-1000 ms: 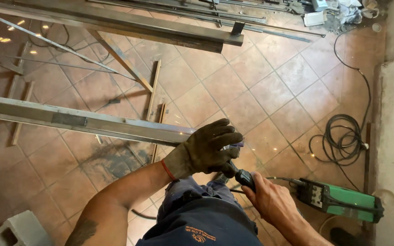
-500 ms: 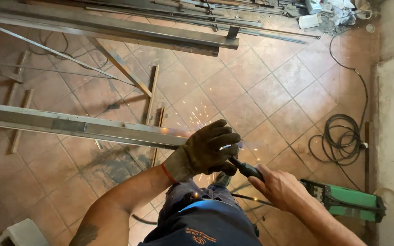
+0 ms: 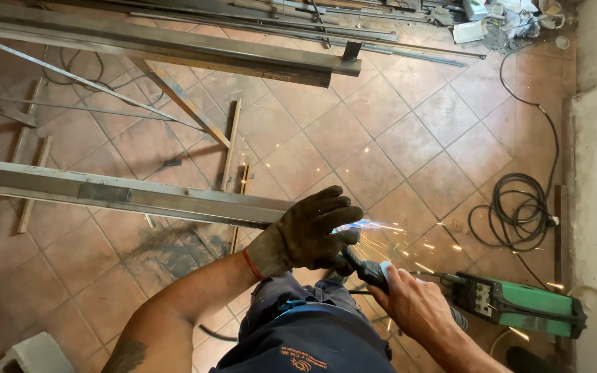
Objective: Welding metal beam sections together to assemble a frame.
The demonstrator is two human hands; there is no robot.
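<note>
sparks now rightward; steel beam (image 3: 126, 193) left-right

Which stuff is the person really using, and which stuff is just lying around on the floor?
In use:
- gloved left hand on the end of the steel beam
- bare right hand gripping the black torch, sparks flying at the beam's end
- green machine, a lead running toward the torch

Lying about:
- coiled cable
- far beam
- thin bars
- white block
</note>
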